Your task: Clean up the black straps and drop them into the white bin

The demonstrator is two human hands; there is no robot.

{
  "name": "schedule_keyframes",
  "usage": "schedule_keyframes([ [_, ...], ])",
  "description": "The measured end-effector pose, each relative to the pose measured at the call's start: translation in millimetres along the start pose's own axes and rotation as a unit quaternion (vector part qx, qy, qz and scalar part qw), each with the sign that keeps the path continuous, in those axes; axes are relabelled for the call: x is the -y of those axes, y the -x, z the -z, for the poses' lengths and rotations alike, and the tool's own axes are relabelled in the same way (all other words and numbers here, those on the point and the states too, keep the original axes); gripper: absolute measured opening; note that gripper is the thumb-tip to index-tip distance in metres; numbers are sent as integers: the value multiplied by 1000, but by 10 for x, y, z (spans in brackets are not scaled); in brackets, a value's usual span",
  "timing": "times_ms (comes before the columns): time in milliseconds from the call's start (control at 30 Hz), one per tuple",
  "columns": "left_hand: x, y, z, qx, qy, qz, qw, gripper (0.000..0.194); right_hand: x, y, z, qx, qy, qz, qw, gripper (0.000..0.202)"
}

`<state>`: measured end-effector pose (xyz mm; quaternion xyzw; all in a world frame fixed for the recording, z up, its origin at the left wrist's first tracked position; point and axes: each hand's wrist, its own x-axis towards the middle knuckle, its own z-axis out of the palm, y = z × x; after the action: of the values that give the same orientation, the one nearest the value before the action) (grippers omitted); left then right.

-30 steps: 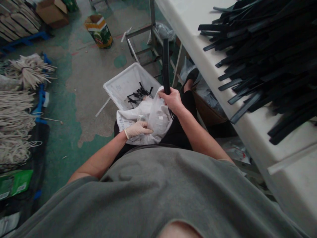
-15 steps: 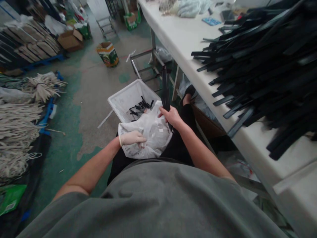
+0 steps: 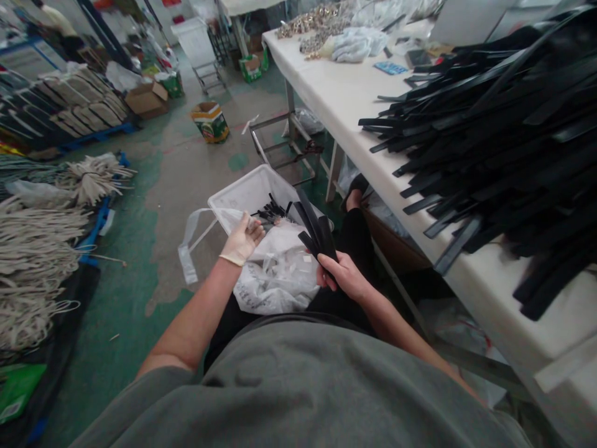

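My left hand (image 3: pixel 243 239), in a thin pale glove, is raised over the near left rim of a white plastic bin (image 3: pixel 233 193), palm turned up and fingers apart. A clear plastic strip (image 3: pixel 187 258) curves from beside its fingertips out over the floor; whether the fingers touch it I cannot tell. My bare right hand (image 3: pixel 342 274) is closed around the lower end of a fanned bunch of black flat strips (image 3: pixel 314 227). Short black pieces (image 3: pixel 273 208) lie inside the bin. A crumpled white plastic bag (image 3: pixel 275 283) covers my lap and the bin's near side.
On the right, a white table (image 3: pixel 321 78) carries a large pile of black strips (image 3: pixel 489 130) and pale gloves (image 3: pixel 357 45). Bundles of beige cord (image 3: pixel 41 249) lie at the left. A metal frame (image 3: pixel 280 146) and a printed carton (image 3: pixel 209 121) stand beyond the bin.
My left hand has lifted off the white bag and moved forward, turning palm up. My right hand has come lower and nearer; its black strips have tilted left and fanned out.
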<state>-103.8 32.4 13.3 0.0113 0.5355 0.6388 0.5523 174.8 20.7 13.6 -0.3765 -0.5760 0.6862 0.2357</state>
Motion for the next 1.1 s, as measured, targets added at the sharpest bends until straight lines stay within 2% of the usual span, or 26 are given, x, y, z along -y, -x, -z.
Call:
schedule_keyframes([
  [67,325,101,45,12,-13,37,999,33,9,88,-2,-9,-1,-4,1000,42],
  [133,550,207,70,25,-27,59,998,32,-7,122,-10,-14,-1,-13,1000,41],
  [267,775,356,39,36,-55,73,995,32,-72,86,-81,8,40,-37,998,36],
  [367,844,381,-1,26,-55,49,997,30,-96,56,-167,25,70,-41,996,32],
  [467,887,376,-11,42,-49,28,998,28,-92,47,-232,22,94,-56,994,28],
  [633,970,375,14,56,-45,18,997,28,-120,17,-246,16,124,-64,990,23],
  [1000,1000,392,89,50,-23,46,997,25,-226,-12,-230,-1,208,-66,976,22],
  [1100,986,408,88,30,-9,55,998,21,-215,-10,-236,-13,223,-66,972,21],
])
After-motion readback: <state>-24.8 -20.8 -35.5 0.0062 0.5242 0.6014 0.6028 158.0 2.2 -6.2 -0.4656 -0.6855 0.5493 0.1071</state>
